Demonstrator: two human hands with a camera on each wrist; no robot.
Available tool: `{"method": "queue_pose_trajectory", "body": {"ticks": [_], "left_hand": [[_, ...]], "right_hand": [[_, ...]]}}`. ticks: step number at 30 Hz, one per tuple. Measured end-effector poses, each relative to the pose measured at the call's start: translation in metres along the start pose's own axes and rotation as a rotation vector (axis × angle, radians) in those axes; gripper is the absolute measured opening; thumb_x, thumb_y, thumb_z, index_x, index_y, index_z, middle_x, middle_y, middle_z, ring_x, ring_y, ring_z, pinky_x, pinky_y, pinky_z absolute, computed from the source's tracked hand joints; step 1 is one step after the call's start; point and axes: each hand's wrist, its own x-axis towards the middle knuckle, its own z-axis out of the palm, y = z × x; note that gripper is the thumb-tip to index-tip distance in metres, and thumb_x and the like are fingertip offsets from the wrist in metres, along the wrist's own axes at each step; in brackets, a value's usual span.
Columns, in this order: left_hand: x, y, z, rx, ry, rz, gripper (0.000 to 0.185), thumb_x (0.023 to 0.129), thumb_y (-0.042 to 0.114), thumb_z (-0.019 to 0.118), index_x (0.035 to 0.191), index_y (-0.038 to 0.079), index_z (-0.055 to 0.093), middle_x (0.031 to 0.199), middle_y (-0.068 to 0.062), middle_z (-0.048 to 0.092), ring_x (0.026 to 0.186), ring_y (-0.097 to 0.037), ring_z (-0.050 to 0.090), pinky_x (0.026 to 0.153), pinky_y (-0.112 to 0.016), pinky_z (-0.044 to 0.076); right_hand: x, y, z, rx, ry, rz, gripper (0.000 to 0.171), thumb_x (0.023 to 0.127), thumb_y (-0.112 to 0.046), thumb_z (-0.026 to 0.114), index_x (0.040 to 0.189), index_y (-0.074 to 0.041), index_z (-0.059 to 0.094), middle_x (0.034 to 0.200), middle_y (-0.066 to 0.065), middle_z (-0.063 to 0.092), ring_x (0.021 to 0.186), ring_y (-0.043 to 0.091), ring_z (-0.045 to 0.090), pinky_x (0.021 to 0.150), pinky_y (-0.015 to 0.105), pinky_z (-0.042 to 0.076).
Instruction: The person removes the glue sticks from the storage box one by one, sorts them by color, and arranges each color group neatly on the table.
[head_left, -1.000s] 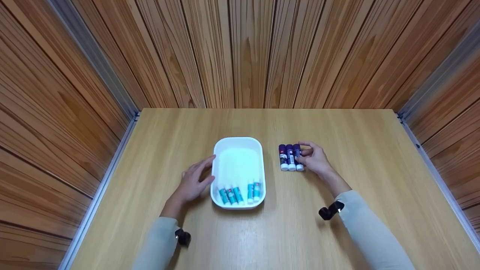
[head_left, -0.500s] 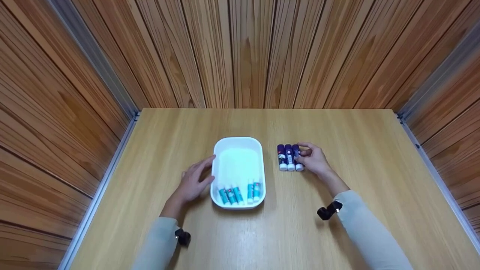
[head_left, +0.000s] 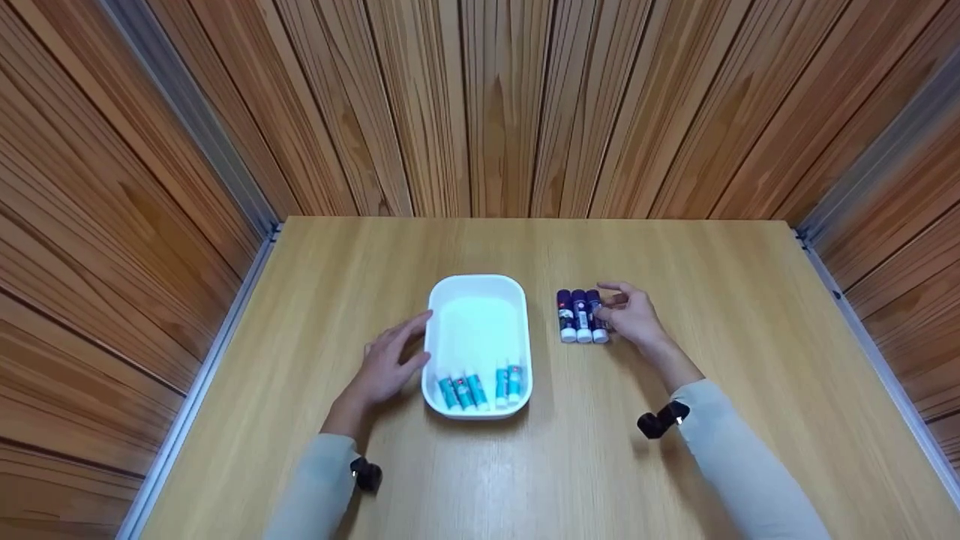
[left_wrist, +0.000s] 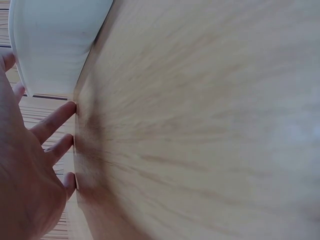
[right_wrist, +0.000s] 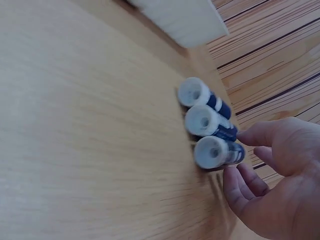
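Observation:
In the head view, my left hand (head_left: 386,364) touches the left side of a white plastic tray (head_left: 433,300) with its thumb and fingers extended. Several teal glue sticks (head_left: 463,391) lie in the tray's near end, in two groups. To the right of the tray, three dark purple glue sticks with white ends lie side by side on the table: the left one (head_left: 565,315), the middle one (head_left: 580,315) and the right one (right_wrist: 211,153). My right hand (head_left: 634,319) holds the right one between thumb and curled fingers. Its far part is partly hidden by the hand.
The wooden table (head_left: 480,480) is bounded by wood-plank walls (head_left: 495,112) at the back and sides. Metal rails (head_left: 202,367) run along its side edges. A black wrist camera (head_left: 366,475) sits on each sleeve.
My right hand and the three purple glue sticks shifted slightly left, then slightly back right. The thumb has moved a little up the right stick. My left hand and the tray stay in place.

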Motion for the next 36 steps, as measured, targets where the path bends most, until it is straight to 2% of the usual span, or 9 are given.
{"method": "queue_pose_trajectory", "body": {"ticks": [5,8,13,19,23,30,36], "left_hand": [[-0.002,0.001,0.000,-0.005,-0.001,-0.003,0.074,0.110,0.048,0.067,0.175,0.052,0.032,0.184,0.007,0.042,0.175,-0.034,0.029,0.135,-0.078,0.008],[-0.003,0.000,0.001,-0.007,-0.003,-0.005,0.075,0.110,0.048,0.067,0.175,0.052,0.031,0.184,0.008,0.041,0.175,-0.035,0.028,0.135,-0.080,0.006],[-0.003,-0.001,0.002,-0.007,-0.002,-0.009,0.074,0.110,0.048,0.068,0.174,0.053,0.031,0.184,0.009,0.040,0.175,-0.034,0.028,0.136,-0.078,0.007],[-0.003,0.001,0.001,-0.009,0.003,-0.002,0.073,0.110,0.047,0.067,0.174,0.052,0.032,0.183,0.009,0.042,0.174,-0.034,0.029,0.136,-0.075,0.010],[-0.003,0.001,0.001,-0.006,-0.001,-0.002,0.074,0.110,0.048,0.068,0.175,0.051,0.031,0.184,0.008,0.042,0.174,-0.035,0.029,0.135,-0.077,0.010],[0.000,0.001,0.001,-0.006,-0.001,0.007,0.074,0.109,0.049,0.067,0.175,0.048,0.033,0.184,0.009,0.042,0.174,-0.033,0.029,0.134,-0.070,0.016],[0.001,0.001,0.001,-0.014,-0.006,0.002,0.075,0.110,0.049,0.067,0.175,0.050,0.031,0.184,0.009,0.040,0.175,-0.034,0.028,0.134,-0.074,0.012]], "right_hand": [[-0.002,-0.009,-0.004,0.027,-0.005,-0.023,0.064,0.107,-0.004,0.070,0.167,-0.001,0.049,0.131,0.016,0.056,0.102,0.014,0.061,0.082,0.023,0.061],[-0.002,-0.010,-0.001,0.016,0.000,-0.020,0.061,0.107,-0.004,0.069,0.165,-0.002,0.051,0.130,0.016,0.056,0.103,0.014,0.059,0.082,0.022,0.058],[-0.005,-0.009,0.009,-0.006,0.024,-0.039,0.056,0.107,-0.002,0.068,0.162,-0.001,0.056,0.130,0.017,0.059,0.103,0.015,0.058,0.079,0.018,0.052],[-0.007,-0.014,0.027,0.025,0.046,-0.095,0.055,0.103,0.002,0.071,0.157,0.002,0.059,0.121,0.015,0.063,0.100,0.013,0.057,0.082,0.017,0.050],[-0.011,-0.019,0.037,0.026,0.023,-0.149,0.055,0.102,0.004,0.072,0.155,0.004,0.060,0.118,0.014,0.065,0.098,0.012,0.057,0.083,0.017,0.049],[-0.016,-0.027,0.052,0.014,-0.026,-0.223,0.050,0.101,0.004,0.072,0.151,0.006,0.063,0.120,0.022,0.065,0.099,0.016,0.058,0.082,0.018,0.049],[-0.021,-0.036,0.065,0.011,-0.053,-0.281,0.050,0.098,0.004,0.074,0.147,0.009,0.064,0.120,0.023,0.065,0.098,0.017,0.059,0.081,0.017,0.049]]}}
